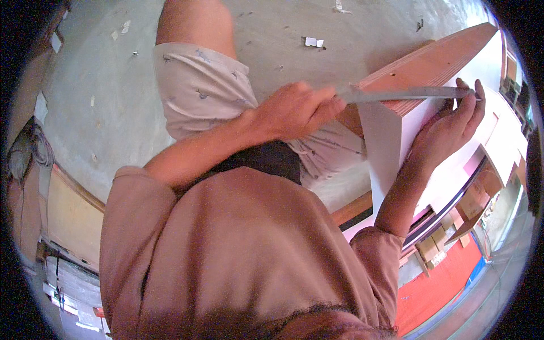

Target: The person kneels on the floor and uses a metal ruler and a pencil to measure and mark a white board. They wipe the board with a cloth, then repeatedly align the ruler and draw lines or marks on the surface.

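Observation:
My left hand point(300, 110) is closed around the near end of a long, flat grey metal file point(396, 95). The other end sits between the fingertips and thumb of my right hand point(447, 130). The file lies across the corner of a piece made of white-faced boards point(381, 133), over its layered edges. A long brown wooden face point(419, 63) with small holes runs from that corner toward the far right, narrowing to a point. My right palm is close to the white face. The handle part of the file is hidden in my left hand.
White paper scraps point(313, 42) lie on the grey floor point(272, 25). My bent leg in light shorts point(207, 90) is to the left. Lower right are cardboard boxes point(433, 243) and a red sheet point(430, 294). A coiled cable point(39, 147) hangs at the far left.

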Available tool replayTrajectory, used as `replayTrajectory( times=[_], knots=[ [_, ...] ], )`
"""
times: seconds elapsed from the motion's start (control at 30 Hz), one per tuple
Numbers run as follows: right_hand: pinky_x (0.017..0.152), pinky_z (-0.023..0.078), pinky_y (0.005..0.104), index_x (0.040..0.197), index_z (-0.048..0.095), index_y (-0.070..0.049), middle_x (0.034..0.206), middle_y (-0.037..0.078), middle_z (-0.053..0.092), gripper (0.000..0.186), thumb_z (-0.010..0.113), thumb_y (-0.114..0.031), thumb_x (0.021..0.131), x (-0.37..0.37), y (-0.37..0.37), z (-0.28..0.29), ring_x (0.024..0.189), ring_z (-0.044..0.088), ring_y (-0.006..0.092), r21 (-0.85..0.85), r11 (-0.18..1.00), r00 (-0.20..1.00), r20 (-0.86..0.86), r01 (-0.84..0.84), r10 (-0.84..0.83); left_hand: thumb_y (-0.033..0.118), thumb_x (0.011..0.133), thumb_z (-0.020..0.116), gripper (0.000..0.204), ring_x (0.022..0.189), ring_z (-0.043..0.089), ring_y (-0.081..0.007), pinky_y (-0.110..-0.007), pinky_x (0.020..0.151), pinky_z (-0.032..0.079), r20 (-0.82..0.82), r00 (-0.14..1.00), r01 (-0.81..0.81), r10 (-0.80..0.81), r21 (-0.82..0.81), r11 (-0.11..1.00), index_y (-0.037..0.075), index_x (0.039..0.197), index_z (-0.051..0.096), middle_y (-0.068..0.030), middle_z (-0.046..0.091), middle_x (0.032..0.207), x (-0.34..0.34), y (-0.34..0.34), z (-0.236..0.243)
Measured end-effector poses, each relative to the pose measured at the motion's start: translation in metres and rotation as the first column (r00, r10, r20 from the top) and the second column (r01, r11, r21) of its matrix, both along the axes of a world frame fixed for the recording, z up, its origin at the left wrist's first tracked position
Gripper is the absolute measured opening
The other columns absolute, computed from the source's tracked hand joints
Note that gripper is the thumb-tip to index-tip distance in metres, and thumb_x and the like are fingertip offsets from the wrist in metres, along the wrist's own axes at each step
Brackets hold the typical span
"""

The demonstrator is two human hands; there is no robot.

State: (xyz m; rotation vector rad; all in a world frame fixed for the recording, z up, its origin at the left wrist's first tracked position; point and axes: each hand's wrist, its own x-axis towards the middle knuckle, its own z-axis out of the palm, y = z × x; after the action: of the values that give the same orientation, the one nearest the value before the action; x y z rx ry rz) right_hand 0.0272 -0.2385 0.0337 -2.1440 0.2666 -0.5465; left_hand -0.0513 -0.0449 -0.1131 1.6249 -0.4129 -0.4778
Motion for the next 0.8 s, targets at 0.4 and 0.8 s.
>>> replayTrajectory(
  times=[0.4, 0.8],
  knots=[
    [0.087, 0.044, 0.0270, 0.138, 0.053, -0.001, 0.116, 0.009, 0.069, 0.038, 0.048, -0.023, 0.107, 0.001, 0.004, -0.001, 0.096, 0.057, 0.0124, -0.009, 1.000, 1.000, 0.013, 0.027, -0.027, 0.041, 0.106, 0.051, 0.041, 0.066, 0.062, -0.0479, -0.054, 0.058, 0.047, 0.102, 0.990, -0.091, 0.097, -0.060, 0.994, 0.004, 0.091, 0.058, -0.0244, 0.060, 0.068, 0.003, -0.005, -0.009],
    [0.097, 0.045, 0.0304, 0.138, 0.050, 0.000, 0.117, 0.012, 0.068, 0.036, 0.046, -0.020, 0.108, -0.001, 0.005, -0.002, 0.104, 0.059, 0.0167, -0.049, 0.999, 1.000, 0.011, -0.023, 0.024, 0.046, 0.108, 0.046, 0.047, 0.061, 0.061, -0.0472, -0.054, 0.056, 0.046, 0.111, 0.986, -0.112, 0.123, -0.104, 0.988, 0.004, 0.087, 0.052, -0.0231, 0.057, 0.061, 0.005, -0.014, -0.025]
  ],
)
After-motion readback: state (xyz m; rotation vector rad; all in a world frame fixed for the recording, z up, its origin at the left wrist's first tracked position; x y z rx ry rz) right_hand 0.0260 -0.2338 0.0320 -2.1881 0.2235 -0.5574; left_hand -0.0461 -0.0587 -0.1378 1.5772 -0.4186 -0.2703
